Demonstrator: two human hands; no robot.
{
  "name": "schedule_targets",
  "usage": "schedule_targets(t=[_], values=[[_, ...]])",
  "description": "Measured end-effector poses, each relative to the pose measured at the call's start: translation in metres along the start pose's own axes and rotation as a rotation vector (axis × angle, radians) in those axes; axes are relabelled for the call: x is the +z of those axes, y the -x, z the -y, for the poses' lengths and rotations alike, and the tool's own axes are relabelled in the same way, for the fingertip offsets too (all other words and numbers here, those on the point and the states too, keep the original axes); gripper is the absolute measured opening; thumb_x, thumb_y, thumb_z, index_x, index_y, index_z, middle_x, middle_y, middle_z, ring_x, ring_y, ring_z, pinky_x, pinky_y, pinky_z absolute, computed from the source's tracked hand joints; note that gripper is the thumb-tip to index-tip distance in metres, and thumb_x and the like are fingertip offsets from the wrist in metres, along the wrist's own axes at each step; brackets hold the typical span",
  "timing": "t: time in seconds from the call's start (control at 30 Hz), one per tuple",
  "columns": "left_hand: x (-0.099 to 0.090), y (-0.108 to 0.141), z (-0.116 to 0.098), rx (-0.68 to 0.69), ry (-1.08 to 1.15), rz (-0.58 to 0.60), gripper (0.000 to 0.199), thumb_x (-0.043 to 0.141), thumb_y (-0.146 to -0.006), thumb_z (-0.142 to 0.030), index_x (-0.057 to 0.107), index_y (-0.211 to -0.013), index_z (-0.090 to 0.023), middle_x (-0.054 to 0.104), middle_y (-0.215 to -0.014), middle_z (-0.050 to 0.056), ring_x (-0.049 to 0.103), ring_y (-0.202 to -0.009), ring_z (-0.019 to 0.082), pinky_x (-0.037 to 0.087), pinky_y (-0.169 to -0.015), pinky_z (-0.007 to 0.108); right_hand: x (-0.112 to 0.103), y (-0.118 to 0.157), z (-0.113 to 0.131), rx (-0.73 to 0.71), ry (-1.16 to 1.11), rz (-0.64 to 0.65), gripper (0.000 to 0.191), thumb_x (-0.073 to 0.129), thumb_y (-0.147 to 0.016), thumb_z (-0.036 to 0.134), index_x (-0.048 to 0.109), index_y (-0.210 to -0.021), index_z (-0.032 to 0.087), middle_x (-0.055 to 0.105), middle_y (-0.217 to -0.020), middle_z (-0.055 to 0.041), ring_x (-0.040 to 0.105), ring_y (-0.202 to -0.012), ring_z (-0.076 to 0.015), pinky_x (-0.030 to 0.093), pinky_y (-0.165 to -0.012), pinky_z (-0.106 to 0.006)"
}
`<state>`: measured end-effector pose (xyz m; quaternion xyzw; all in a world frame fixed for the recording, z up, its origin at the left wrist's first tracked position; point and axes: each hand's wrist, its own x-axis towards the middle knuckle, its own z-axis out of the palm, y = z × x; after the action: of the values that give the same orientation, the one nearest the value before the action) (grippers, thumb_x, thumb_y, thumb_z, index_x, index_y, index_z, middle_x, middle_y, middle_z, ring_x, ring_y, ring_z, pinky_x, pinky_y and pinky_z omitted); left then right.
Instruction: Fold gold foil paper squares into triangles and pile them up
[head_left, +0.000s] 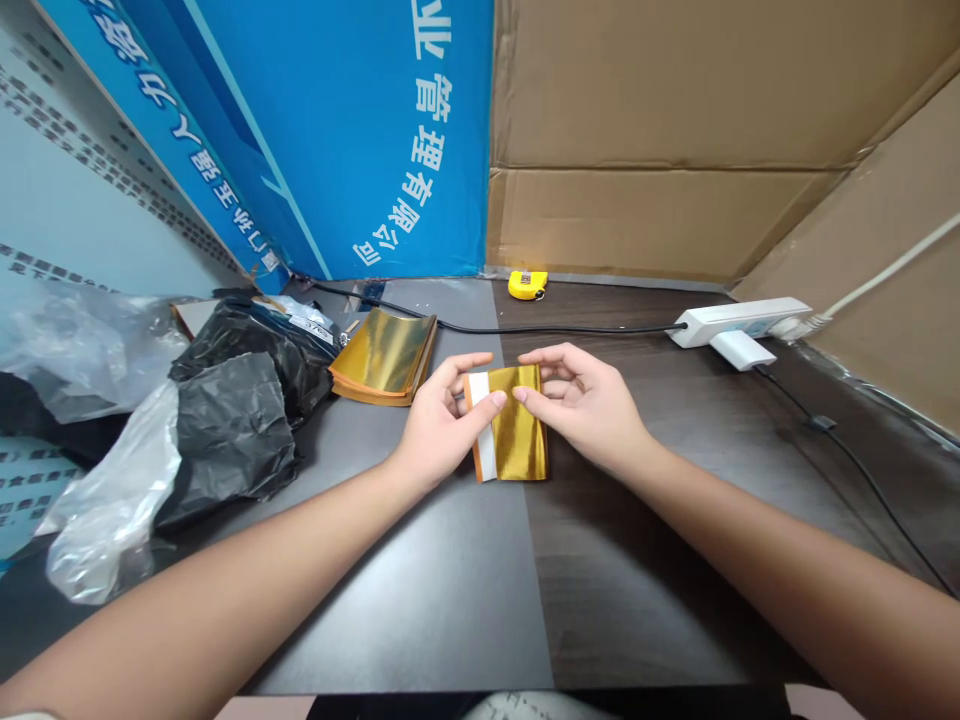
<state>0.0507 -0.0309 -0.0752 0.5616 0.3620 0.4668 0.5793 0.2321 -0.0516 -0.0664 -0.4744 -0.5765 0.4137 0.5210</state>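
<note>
A sheet of gold foil paper (519, 445) is held between my two hands above the middle of the table. Its left side has a white strip and a thin orange edge, while the shiny gold face curves over on the right. My left hand (450, 410) pinches the left part, thumb on the front. From the other side my right hand (581, 395) grips the upper right, its thumb also on the gold face. The fingers behind the sheet are partly hidden. Just beyond my left hand lies a stack of gold foil paper (384, 352) with orange edges.
Black and clear plastic bags (232, 430) lie crumpled at the left. A yellow tape measure (527, 285) sits near the back cardboard wall (637, 100). At the right is a white power strip (739, 318) with a plugged-in adapter (742, 350); a black cable (562, 330) crosses the back.
</note>
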Motion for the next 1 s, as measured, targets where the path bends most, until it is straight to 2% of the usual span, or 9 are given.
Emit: schedule_targets(t=[0.1,0.17,0.37,0.53,0.7,1.0], values=[[0.001,0.0,0.0,-0.036,0.033,0.036,0.056,0.083,-0.076,-0.034,0.057,-0.122,-0.016,0.076,-0.101,0.007,0.073,-0.085,0.015,0.059,-0.076,0.024,0.0,0.003,-0.005,-0.008,-0.011,-0.046,0.038,0.082,-0.076,0.039,0.066,-0.104,0.019,0.07,-0.093,-0.0055,0.073,-0.08,-0.0173,0.065,-0.073,-0.029],[0.001,0.0,-0.001,-0.061,0.042,0.052,0.056,0.084,-0.076,-0.034,0.057,-0.121,-0.016,0.077,-0.097,0.006,0.074,-0.084,0.015,0.059,-0.076,0.023,-0.002,0.008,-0.008,-0.006,-0.014,-0.053,0.039,0.083,-0.076,0.041,0.067,-0.104,0.019,0.072,-0.093,-0.0062,0.074,-0.081,-0.0181,0.066,-0.074,-0.03],[0.001,0.001,-0.002,-0.123,0.003,0.08,0.049,0.083,-0.076,-0.037,0.06,-0.114,-0.015,0.076,-0.084,0.002,0.069,-0.069,0.011,0.056,-0.063,0.018,-0.009,0.018,-0.008,0.013,-0.019,-0.015,0.039,0.083,-0.077,0.041,0.069,-0.105,0.019,0.076,-0.092,-0.007,0.076,-0.081,-0.0192,0.068,-0.076,-0.03],[0.002,0.002,-0.003,-0.113,-0.008,0.089,0.046,0.082,-0.077,-0.034,0.061,-0.113,-0.015,0.073,-0.079,0.0,0.069,-0.068,0.01,0.055,-0.063,0.018,-0.01,0.019,-0.009,0.003,-0.008,0.004,0.037,0.083,-0.078,0.037,0.07,-0.107,0.018,0.078,-0.095,-0.0077,0.078,-0.083,-0.0204,0.068,-0.079,-0.031],[0.001,0.001,-0.001,-0.093,-0.041,0.086,0.042,0.079,-0.078,-0.035,0.065,-0.111,-0.014,0.074,-0.081,0.002,0.07,-0.07,0.012,0.054,-0.063,0.019,-0.009,0.019,-0.009,-0.013,0.009,0.003,0.036,0.083,-0.078,0.035,0.071,-0.107,0.018,0.078,-0.095,-0.0077,0.078,-0.083,-0.0207,0.068,-0.079,-0.03],[0.001,-0.001,0.003,-0.075,-0.061,0.053,0.032,0.079,-0.077,-0.039,0.069,-0.093,-0.013,0.075,-0.079,0.005,0.069,-0.07,0.013,0.053,-0.062,0.02,-0.007,0.021,-0.008,-0.048,0.05,0.011,0.034,0.081,-0.078,0.031,0.071,-0.106,0.017,0.078,-0.095,-0.0075,0.078,-0.08,-0.0191,0.068,-0.076,-0.028]])
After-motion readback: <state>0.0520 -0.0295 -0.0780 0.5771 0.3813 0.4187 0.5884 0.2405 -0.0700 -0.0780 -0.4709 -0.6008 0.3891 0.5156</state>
